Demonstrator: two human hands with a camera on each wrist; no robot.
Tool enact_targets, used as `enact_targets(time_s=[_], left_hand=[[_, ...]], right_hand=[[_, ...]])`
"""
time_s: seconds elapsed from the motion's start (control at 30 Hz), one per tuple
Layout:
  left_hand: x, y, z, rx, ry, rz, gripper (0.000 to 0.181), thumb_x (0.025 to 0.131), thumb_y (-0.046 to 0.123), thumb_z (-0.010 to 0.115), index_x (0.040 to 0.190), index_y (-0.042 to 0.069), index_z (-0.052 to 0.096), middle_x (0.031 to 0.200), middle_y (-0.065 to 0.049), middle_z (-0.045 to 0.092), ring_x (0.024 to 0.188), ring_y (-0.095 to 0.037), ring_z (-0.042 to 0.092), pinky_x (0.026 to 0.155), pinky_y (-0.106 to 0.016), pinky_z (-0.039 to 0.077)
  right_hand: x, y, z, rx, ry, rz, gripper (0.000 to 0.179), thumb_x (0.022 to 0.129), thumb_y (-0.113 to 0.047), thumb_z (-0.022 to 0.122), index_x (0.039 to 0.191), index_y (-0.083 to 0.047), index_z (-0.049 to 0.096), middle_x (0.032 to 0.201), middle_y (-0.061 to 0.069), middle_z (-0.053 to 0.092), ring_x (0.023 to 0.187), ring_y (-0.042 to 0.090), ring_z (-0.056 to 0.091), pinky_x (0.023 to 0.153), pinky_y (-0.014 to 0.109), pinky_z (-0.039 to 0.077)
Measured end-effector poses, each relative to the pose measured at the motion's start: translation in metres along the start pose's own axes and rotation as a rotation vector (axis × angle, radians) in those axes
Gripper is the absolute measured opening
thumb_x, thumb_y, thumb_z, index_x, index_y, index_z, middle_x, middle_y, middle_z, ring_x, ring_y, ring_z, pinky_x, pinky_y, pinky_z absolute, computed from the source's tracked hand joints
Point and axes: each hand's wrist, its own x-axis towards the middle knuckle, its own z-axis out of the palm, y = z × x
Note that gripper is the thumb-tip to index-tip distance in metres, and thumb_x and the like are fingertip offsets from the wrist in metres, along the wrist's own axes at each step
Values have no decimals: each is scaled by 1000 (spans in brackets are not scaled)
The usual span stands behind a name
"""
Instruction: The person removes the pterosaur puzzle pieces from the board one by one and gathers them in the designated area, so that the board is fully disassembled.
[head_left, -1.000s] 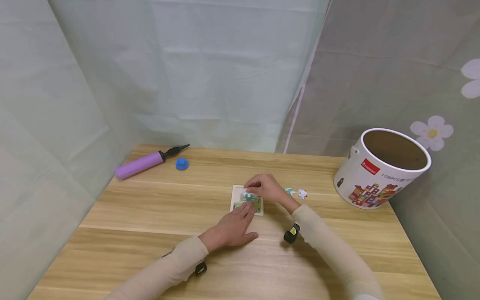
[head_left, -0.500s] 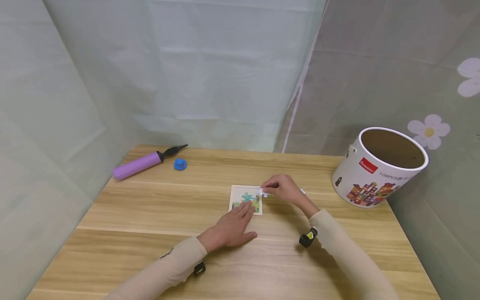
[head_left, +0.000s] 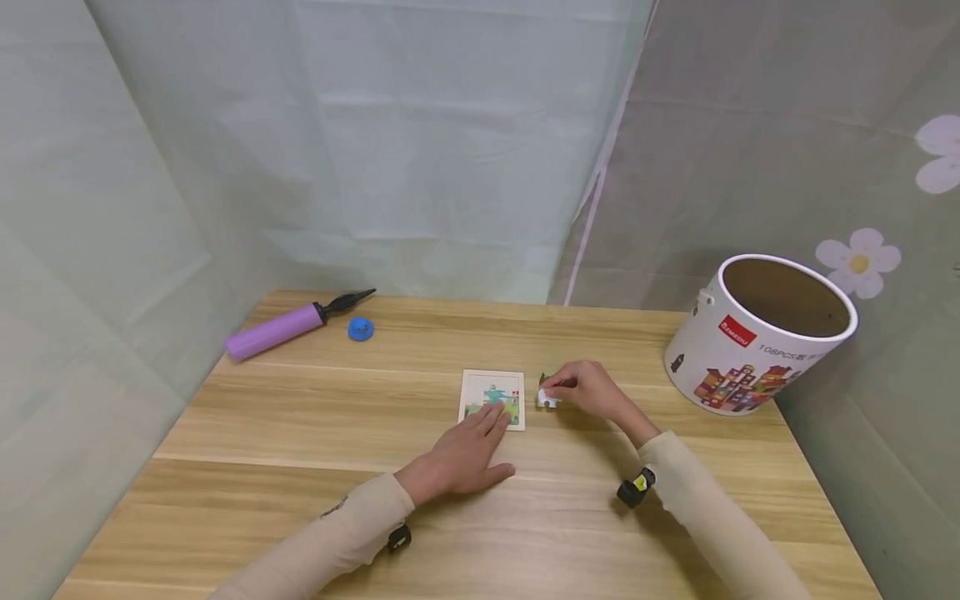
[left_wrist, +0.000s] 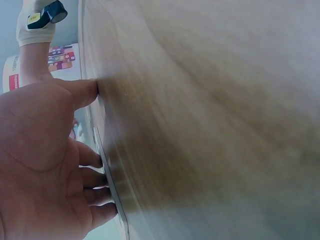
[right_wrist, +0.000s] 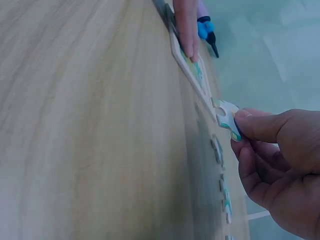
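A small jigsaw puzzle in a pale wooden frame (head_left: 492, 374) lies flat on the table, partly filled with green picture pieces. My left hand (head_left: 459, 457) rests on its lower part, fingers straight, thumb out to the side on the wood. Just right of the frame, my right hand (head_left: 592, 392) pinches a puzzle piece (head_left: 547, 400) between thumb and fingers. In the right wrist view that puzzle piece (right_wrist: 226, 116) is tilted and held off the table. Loose puzzle pieces (right_wrist: 226, 200) lie on the table below it there; the right hand mostly hides them in the head view.
A white bucket (head_left: 738, 367) printed with blocks stands at the right. At the back left lie a purple hand pump (head_left: 276, 331) with a black nozzle and a round blue object (head_left: 361, 329). Curtains hang behind the wooden table (head_left: 315, 500).
My right hand has moved from over the puzzle frame to its right, carrying the puzzle piece out with it. The left hand stays on the frame.
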Motion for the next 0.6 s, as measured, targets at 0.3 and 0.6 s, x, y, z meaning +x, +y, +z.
enact_targets(time_s=[0.3,0.6], left_hand=[[0,0,2,6,0,-6,80,105,52,47,158,-4,29,167,-23,22,154,-38,23,125,-43,22],[1,0,0,22,-15,-18,79,105,53,47,159,-2,29,167,-21,22,155,-35,23,125,-42,23]], right_hand=[[-4,5,4,10,-23,-22,7,89,-11,79,95,-11,83,93,0,76,84,9,65,72,23,54],[-4,9,9,-50,-34,-52,7,90,-12,79,95,-13,84,97,2,77,90,14,68,78,26,55]])
